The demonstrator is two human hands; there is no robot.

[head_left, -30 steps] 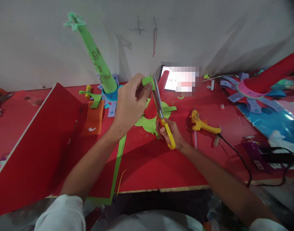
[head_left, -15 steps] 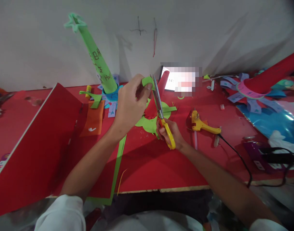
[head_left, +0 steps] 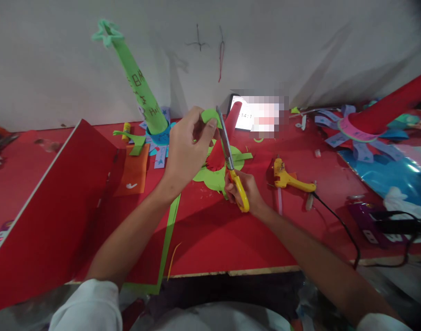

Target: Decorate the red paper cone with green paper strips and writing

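My left hand (head_left: 193,140) pinches a small green paper piece (head_left: 209,115) between thumb and fingers, above the table. In my right hand (head_left: 249,188) is a pair of scissors (head_left: 227,147) with yellow handles, its blades pointing up. The blade tips are at the right edge of the green piece; whether they touch it I cannot tell. Behind both hands a red paper cone (head_left: 233,120) stands on a green flower-like paper base (head_left: 215,180), partly hidden by my hands and the scissors.
A yellow glue gun (head_left: 295,181) with a black cord lies to the right. At the back left stands a green paper cone (head_left: 141,87) topped by a star. A red board (head_left: 58,202) leans up at left. A lit phone (head_left: 243,119) rests by the wall.
The green piece in my left hand has tilted slightly and shifted a little left. The scissors have moved slightly left and look more closed.
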